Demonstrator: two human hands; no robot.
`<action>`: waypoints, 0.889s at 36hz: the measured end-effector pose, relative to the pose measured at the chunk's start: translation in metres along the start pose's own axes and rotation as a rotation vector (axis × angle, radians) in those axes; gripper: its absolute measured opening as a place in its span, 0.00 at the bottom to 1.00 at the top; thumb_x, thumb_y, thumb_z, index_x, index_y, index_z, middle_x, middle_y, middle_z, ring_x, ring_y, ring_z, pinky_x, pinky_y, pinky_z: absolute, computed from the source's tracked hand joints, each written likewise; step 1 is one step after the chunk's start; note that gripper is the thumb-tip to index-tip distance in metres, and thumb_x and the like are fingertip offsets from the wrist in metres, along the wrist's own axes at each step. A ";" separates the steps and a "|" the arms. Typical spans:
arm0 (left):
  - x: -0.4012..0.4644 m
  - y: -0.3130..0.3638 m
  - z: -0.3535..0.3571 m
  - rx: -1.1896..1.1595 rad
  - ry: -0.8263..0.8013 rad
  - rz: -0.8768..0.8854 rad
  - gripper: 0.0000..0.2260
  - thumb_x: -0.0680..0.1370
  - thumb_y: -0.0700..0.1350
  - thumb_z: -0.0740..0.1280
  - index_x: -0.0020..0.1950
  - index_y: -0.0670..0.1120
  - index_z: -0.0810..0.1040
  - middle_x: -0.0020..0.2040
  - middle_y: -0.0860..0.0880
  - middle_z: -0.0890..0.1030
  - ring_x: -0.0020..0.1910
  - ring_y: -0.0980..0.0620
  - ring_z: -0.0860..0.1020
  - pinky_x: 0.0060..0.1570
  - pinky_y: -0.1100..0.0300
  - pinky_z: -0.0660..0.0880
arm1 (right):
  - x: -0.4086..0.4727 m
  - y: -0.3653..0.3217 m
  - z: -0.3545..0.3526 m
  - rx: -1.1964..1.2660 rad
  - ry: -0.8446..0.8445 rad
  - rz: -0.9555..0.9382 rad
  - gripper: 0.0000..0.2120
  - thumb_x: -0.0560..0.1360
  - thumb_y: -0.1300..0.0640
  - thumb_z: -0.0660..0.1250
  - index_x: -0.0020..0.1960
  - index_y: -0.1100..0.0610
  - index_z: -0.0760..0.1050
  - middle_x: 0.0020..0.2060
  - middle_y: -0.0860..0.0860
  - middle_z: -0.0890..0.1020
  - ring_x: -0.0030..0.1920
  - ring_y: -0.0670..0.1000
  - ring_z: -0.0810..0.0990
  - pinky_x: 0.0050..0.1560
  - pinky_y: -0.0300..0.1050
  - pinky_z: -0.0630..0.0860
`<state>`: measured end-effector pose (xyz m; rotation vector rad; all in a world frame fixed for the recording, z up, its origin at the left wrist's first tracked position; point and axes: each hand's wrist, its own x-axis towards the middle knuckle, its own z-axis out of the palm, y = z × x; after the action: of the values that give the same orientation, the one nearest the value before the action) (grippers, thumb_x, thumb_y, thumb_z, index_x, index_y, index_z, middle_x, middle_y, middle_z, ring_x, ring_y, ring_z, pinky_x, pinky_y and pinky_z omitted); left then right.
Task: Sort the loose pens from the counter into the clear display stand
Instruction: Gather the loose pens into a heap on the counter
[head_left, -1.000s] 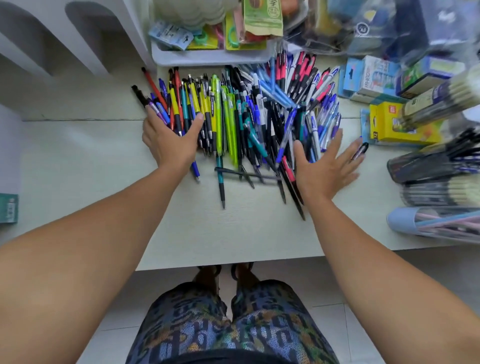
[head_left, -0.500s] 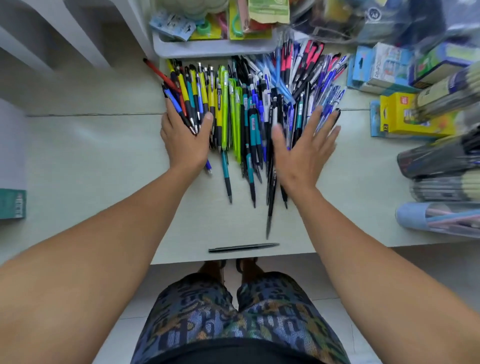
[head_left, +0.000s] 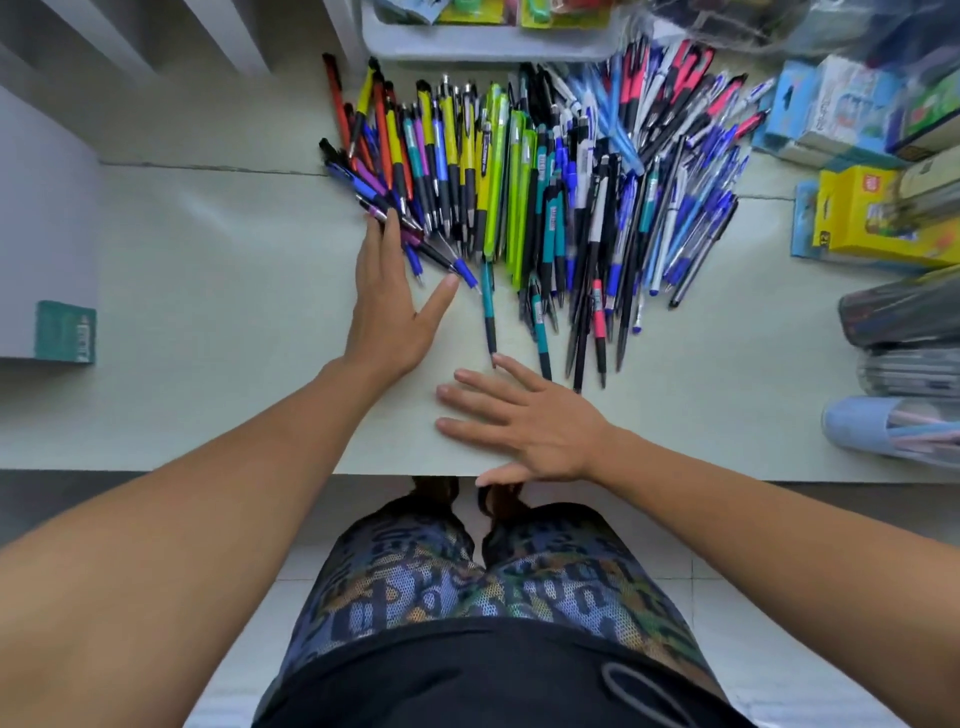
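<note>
Head view: the heap of loose multicoloured plastic pens (head_left: 530, 192) lies on the pale counter (head_left: 208, 291), unsorted. Left hand (head_left: 387, 306), fingers straight, touches the heap's left edge; right hand (head_left: 524, 421) lies spread flat, holding nothing. Gathering stage, by judgement; the next move calls for pinching a pen, and the display stand cannot be identified.

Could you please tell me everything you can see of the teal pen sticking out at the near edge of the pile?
The teal pen is slim, apparently plastic, with a teal upper barrel and a dark grip tapering to a fine tip. It lies flat on the pale counter, jutting from the pen pile toward the person, its top tucked under lime-green pens. The right hand, fingers spread, has a fingertip at its tip; the left hand lies just beside it, apart.
</note>
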<state>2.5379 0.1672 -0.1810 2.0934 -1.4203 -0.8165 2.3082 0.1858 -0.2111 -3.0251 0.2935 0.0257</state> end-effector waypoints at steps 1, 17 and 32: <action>-0.001 0.000 0.001 0.000 -0.001 0.001 0.39 0.82 0.61 0.62 0.83 0.49 0.44 0.83 0.47 0.45 0.82 0.49 0.45 0.75 0.58 0.46 | 0.001 0.003 0.000 -0.008 0.024 0.039 0.37 0.81 0.31 0.55 0.82 0.50 0.56 0.82 0.54 0.56 0.82 0.57 0.52 0.81 0.60 0.48; 0.026 0.031 -0.004 -0.494 0.129 -0.349 0.30 0.83 0.47 0.65 0.81 0.47 0.55 0.66 0.50 0.77 0.55 0.59 0.78 0.53 0.69 0.75 | 0.013 0.052 -0.025 0.126 0.142 1.181 0.51 0.74 0.23 0.53 0.83 0.53 0.42 0.82 0.57 0.43 0.81 0.64 0.40 0.78 0.69 0.41; -0.033 0.006 -0.011 -0.318 -0.107 -0.262 0.29 0.84 0.46 0.62 0.83 0.48 0.53 0.81 0.47 0.60 0.79 0.51 0.59 0.72 0.60 0.59 | 0.034 0.026 -0.050 0.370 0.195 1.299 0.48 0.79 0.34 0.61 0.83 0.57 0.39 0.82 0.55 0.40 0.81 0.63 0.40 0.79 0.66 0.45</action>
<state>2.5325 0.1969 -0.1620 2.0323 -0.9969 -1.1879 2.3368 0.1490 -0.1645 -1.9767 1.8979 -0.1925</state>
